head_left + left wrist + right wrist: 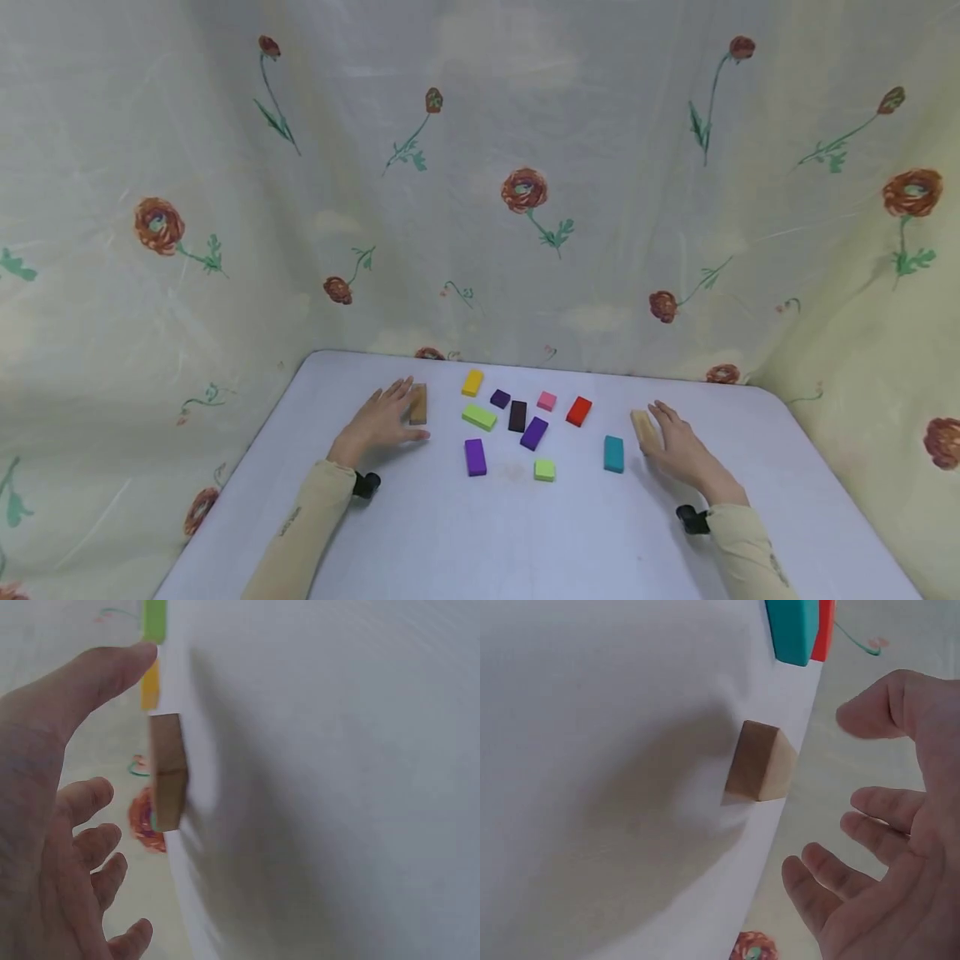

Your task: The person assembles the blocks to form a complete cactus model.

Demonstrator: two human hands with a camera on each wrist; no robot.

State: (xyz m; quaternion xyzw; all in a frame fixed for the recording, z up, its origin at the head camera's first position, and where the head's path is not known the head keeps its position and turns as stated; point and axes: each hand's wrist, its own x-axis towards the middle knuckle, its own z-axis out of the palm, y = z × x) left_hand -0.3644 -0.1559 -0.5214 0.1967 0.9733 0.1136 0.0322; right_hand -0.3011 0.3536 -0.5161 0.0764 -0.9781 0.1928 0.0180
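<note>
Before you lies a white table [525, 542], with pale cloth [615, 125] hanging behind it and at both sides, printed with rust-red flowers [524, 191] on green stems. On the tabletop you have a yellow block [472, 382], a small dark-purple block [500, 398] and a long lime block [479, 417]; a near-black block [517, 416] sits just beside a slanted violet block [535, 433]. Farther right you see a pink block [547, 401] and a red block [579, 411]. Nearest you are a bright purple block [476, 457], a small lime block [544, 470] and a teal block [613, 454].
</note>
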